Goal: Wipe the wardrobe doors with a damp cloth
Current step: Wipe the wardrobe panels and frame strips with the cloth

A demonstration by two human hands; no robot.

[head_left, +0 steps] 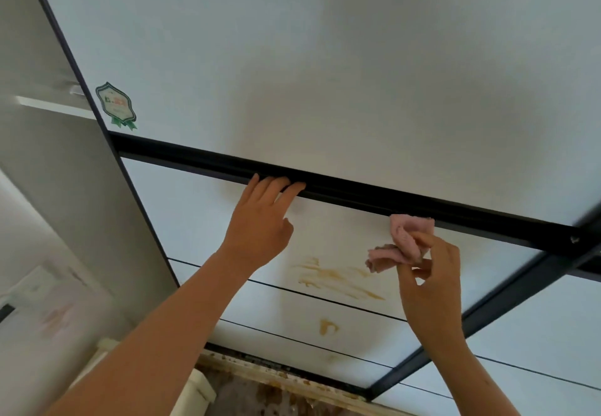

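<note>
The white wardrobe door [325,74] fills the view, crossed by a black horizontal bar [357,193]. My left hand [260,223] rests flat on the lower panel with straight fingertips touching the bar's lower edge. My right hand [432,272] pinches a crumpled pink cloth [403,240], whose top corner touches the bar. Brown smear stains [338,277] streak the lower panel between my hands, and a smaller brown spot [327,326] sits further down.
A green-edged sticker [116,105] sits on the upper panel near the door's left edge. A second door's black frame [487,314] runs diagonally at the right. A grey wall [48,188] stands to the left. A stained bottom track [276,373] runs below.
</note>
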